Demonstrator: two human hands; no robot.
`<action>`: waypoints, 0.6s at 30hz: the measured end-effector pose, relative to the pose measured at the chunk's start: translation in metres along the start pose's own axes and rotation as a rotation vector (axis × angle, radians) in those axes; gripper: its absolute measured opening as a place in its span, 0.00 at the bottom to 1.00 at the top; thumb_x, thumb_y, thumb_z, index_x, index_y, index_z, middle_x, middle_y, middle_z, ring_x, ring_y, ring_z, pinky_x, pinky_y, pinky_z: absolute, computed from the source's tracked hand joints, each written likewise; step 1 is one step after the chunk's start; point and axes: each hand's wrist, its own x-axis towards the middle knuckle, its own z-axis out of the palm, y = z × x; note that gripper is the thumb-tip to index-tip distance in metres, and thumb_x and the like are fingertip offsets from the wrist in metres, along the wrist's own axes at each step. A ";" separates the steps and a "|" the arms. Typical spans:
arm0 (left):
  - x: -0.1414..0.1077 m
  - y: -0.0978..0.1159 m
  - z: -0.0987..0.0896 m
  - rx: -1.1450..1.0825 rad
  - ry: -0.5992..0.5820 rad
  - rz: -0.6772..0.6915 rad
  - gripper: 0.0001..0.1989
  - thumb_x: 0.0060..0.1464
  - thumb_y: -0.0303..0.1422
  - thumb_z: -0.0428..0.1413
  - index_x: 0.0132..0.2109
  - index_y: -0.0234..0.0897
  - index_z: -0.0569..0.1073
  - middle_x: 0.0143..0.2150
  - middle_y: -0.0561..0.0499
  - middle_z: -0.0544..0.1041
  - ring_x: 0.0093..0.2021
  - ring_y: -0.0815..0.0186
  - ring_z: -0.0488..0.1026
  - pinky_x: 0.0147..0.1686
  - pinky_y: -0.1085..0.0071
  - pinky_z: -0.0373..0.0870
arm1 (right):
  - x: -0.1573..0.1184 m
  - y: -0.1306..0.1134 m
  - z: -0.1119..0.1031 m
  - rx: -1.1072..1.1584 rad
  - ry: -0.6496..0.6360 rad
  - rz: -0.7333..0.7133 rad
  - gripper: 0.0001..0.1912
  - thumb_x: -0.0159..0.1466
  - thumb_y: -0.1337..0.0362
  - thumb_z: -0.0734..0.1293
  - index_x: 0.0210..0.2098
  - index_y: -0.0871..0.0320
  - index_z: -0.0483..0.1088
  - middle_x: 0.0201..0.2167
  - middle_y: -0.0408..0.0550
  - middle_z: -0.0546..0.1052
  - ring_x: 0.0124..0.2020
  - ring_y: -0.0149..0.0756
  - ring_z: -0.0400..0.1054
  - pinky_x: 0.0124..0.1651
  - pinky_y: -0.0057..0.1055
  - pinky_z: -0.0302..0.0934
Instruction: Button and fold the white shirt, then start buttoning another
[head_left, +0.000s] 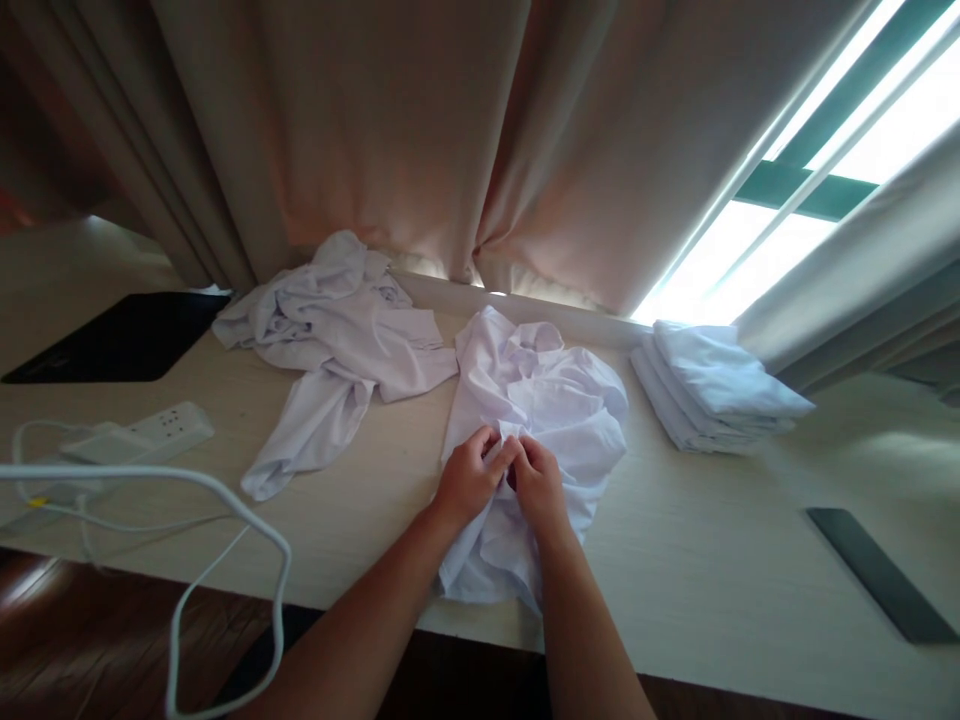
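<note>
A white shirt (570,400) lies loosely spread on the table in front of me, its collar toward the curtain and its lower edge near the table's front. My left hand (474,470) and my right hand (538,482) meet over its middle, fingertips pinched together on a bit of the cloth. What exactly sits between the fingertips is partly hidden by the fingers. To the left, a heap of crumpled white clothes (337,320) touches the shirt's edge. A stack of folded white clothes (720,390) stands on the right.
A white power strip (165,430) and looping white cable (281,560) occupy the left front. Behind them lies a black mat (124,337). A dark flat slab (881,572) rests at the right. Beige curtains (390,130) hang along the table's back edge, beside a bright window (810,190).
</note>
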 end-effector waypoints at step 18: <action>0.000 0.007 0.000 -0.045 0.181 0.008 0.14 0.60 0.42 0.50 0.32 0.37 0.67 0.27 0.56 0.68 0.28 0.70 0.65 0.28 0.76 0.59 | 0.020 0.025 -0.054 -0.447 0.658 0.040 0.20 0.59 0.58 0.63 0.50 0.53 0.69 0.54 0.56 0.67 0.58 0.50 0.57 0.58 0.44 0.48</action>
